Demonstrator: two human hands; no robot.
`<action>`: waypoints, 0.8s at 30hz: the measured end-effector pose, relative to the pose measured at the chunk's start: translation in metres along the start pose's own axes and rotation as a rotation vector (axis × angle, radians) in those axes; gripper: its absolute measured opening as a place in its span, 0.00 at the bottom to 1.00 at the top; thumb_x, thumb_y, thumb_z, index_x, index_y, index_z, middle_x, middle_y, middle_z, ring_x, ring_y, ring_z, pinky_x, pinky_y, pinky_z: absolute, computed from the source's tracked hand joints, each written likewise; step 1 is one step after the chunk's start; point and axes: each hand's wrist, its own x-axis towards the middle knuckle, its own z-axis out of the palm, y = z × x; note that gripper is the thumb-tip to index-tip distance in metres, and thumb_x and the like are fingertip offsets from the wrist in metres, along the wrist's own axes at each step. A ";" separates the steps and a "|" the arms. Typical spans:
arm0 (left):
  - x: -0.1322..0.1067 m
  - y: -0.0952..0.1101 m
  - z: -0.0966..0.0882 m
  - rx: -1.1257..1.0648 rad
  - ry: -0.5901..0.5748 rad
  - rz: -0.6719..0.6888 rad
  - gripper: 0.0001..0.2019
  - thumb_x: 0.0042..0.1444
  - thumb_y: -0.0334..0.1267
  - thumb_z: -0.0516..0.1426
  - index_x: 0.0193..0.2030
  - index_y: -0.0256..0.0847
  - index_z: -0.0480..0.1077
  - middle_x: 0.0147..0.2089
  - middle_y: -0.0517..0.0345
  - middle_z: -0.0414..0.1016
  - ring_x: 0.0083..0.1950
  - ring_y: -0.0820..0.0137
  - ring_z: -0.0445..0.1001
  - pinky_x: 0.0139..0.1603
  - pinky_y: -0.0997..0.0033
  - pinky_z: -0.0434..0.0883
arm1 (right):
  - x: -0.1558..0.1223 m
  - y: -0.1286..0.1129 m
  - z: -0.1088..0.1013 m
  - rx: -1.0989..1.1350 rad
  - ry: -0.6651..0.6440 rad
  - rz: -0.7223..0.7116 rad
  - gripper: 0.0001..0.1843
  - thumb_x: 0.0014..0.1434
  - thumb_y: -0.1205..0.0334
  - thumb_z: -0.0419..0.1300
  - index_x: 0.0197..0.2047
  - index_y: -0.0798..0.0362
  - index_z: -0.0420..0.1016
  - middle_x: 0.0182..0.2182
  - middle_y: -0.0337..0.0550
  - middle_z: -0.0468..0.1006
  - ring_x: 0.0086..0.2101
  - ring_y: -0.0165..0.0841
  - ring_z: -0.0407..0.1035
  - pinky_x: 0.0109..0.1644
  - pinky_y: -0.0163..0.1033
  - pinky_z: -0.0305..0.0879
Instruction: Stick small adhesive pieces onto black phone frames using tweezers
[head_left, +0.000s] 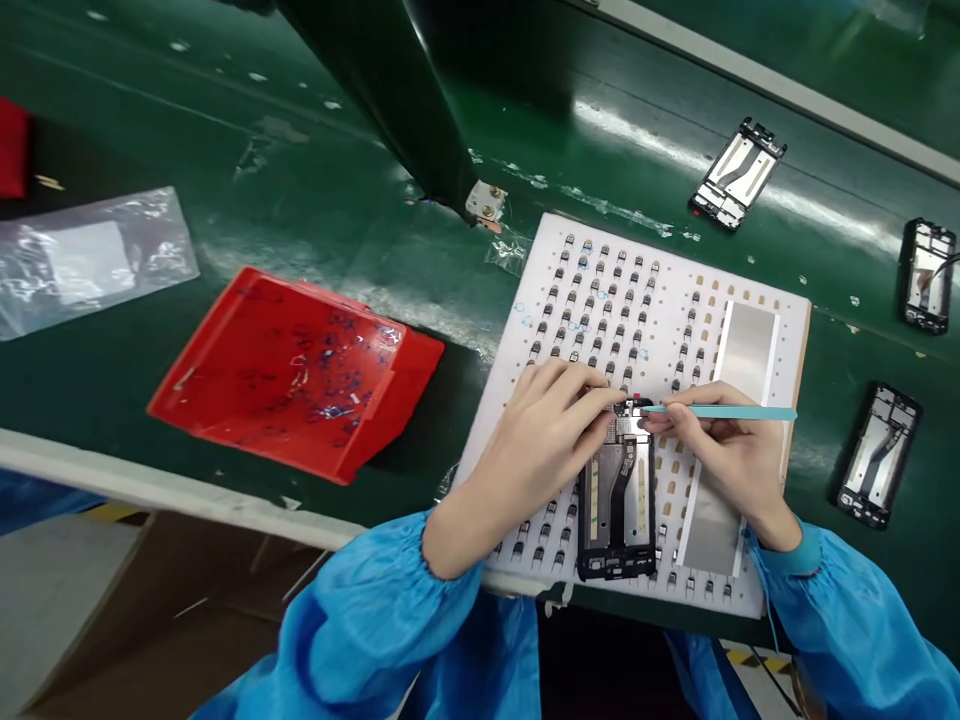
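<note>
Pinching a slim teal tool [739, 412], the right hand [712, 440] holds its point at a flat, black-rimmed phone frame [619, 500] near the slotted white board's [487, 430] near edge; the left hand [536, 425] curls there, grip unclear. Beyond, glossy green bench [315, 215] separates board and red bin [225, 370].

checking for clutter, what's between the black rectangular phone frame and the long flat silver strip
The head view shows white flat board with tan slots and small black parts; farther up, the right hand crosses that stretch.

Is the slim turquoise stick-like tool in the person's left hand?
No, the slim turquoise stick-like tool is pinched in the right hand.
</note>
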 end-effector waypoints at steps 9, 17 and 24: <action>0.000 0.002 0.001 0.129 0.076 0.116 0.08 0.74 0.29 0.58 0.56 0.34 0.75 0.50 0.49 0.80 0.50 0.59 0.74 0.48 0.58 0.73 | -0.003 0.000 0.002 -0.021 0.000 -0.001 0.02 0.70 0.61 0.70 0.45 0.48 0.85 0.39 0.42 0.89 0.39 0.39 0.88 0.44 0.40 0.90; -0.002 0.002 0.000 0.268 0.074 0.217 0.12 0.72 0.28 0.59 0.60 0.34 0.75 0.53 0.48 0.82 0.49 0.58 0.75 0.46 0.57 0.73 | -0.002 0.001 0.004 -0.021 0.006 0.000 0.02 0.70 0.61 0.70 0.45 0.49 0.84 0.38 0.43 0.89 0.39 0.40 0.88 0.41 0.40 0.90; -0.001 0.001 0.000 0.230 0.070 0.197 0.10 0.73 0.29 0.59 0.58 0.35 0.77 0.52 0.50 0.83 0.49 0.58 0.73 0.46 0.58 0.75 | -0.006 -0.001 0.005 -0.062 0.056 -0.044 0.01 0.69 0.64 0.70 0.44 0.50 0.84 0.38 0.43 0.89 0.38 0.41 0.89 0.39 0.40 0.90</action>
